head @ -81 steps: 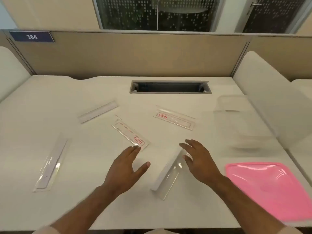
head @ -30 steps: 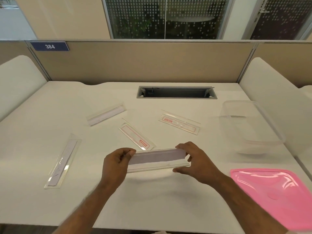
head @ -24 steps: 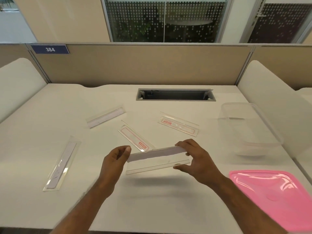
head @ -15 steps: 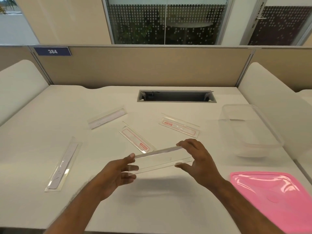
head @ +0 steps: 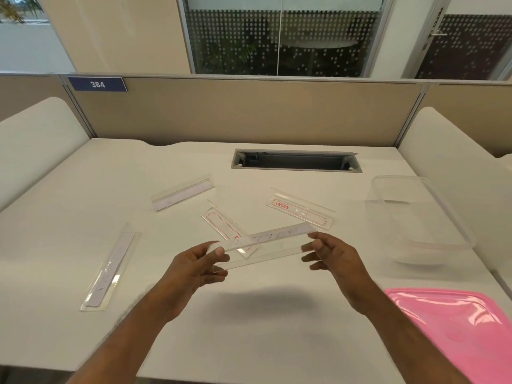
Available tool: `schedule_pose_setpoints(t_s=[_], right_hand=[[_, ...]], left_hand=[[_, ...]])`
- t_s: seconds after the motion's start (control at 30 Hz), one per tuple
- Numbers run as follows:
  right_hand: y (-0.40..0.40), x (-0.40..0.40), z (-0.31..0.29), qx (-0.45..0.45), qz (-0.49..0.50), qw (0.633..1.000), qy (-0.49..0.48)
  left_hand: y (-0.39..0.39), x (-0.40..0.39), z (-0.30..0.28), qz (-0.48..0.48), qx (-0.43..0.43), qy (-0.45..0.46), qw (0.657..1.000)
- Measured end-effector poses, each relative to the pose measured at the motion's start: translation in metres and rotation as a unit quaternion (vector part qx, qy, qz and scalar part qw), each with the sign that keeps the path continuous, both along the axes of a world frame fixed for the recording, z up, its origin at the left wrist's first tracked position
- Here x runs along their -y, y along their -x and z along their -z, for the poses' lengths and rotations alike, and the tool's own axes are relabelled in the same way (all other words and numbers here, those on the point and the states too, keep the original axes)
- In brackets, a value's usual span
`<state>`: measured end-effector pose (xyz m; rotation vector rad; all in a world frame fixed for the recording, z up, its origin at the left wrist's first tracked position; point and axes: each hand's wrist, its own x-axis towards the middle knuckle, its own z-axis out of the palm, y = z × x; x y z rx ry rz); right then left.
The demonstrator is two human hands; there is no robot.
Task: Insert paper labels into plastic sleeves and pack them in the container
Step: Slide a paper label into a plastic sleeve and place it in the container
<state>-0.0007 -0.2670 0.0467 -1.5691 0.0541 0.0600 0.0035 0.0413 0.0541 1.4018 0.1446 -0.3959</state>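
Between both hands [head: 194, 268]: sleeve [head: 266, 246], seemingly labelled.

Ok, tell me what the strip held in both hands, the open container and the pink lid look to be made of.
Held sleeve: clear, stiff-looking plastic; the desk shows through it, and the white strip inside looks like paper.
Container: transparent, slightly cloudy plastic; its rim and walls are faint outlines.
Pink lid: glossy, opaque pink, probably plastic; bright highlights ripple across it.
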Motion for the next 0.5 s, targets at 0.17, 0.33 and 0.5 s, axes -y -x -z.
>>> schedule_pose_setpoints(t_s=[0.17,0.33,0.5], right_hand=[[-0.001,0.003,-0.007,0.001,0.004,0.999,-0.034],[-0.003,0.009,-0.011,0.003,-0.019,1.000,-0.018],[-0.008,0.021,-0.015,0.009,-0.056,0.998,-0.009]], left_hand=[[-0.003,-0.002,-0.006,0.026,0.035,-0.017,0.999],[-0.007,-0.005,-0.009,0.043,0.076,-0.045,0.995],[-0.013,-0.010,-0.016,0.052,0.115,-0.044,0.991]])
